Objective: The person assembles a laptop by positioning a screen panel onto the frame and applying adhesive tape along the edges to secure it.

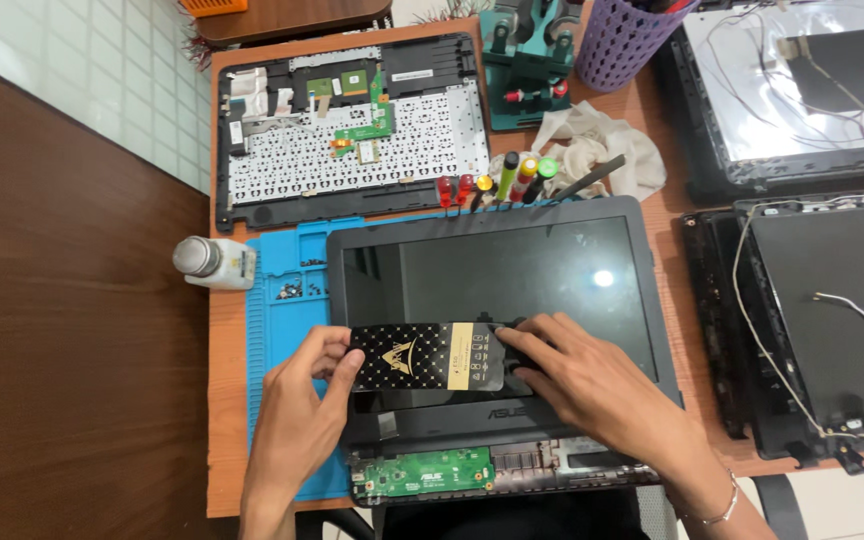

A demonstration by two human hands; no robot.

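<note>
While it lies flat across the laptop screen (pixel 512 270), I see the black-and-gold packet (pixel 427 357) between both hands | left hand (pixel 304 400) pinching its left end | right hand (pixel 577 375) fingers curled, gripping right end

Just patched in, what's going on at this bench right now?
A person holds a flat black and gold card packet with both hands: the left hand grips its left end, the right hand covers its right end. They hold it over the lower edge of a laptop screen panel lying on a blue work mat. An exposed green circuit board sits just below. A detached keyboard frame and a row of screwdrivers lie beyond.
</note>
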